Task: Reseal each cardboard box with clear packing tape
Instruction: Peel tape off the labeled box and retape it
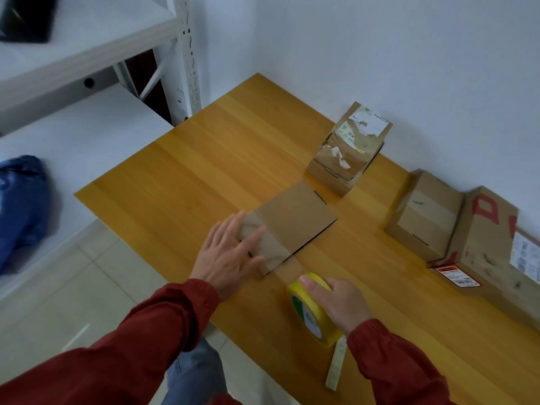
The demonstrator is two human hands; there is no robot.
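A flat brown cardboard box (pixel 298 220) lies on the wooden table (pixel 187 176) in front of me. A strip of clear tape (pixel 271 247) runs across its near end and stretches down to a yellow-cored tape roll (pixel 312 314). My left hand (pixel 230 255) rests on the box's near left corner with straight fingers pressing the tape. My right hand (pixel 342 302) grips the roll, thumb over its top edge, just below the box.
A taller box with torn labels (pixel 350 150) stands behind. Two more boxes (pixel 426 214) (pixel 496 247) sit along the wall at right. A pale strip (pixel 336 366) lies near the table's front edge. White shelving (pixel 87 48) and a blue bag (pixel 23 206) are at left.
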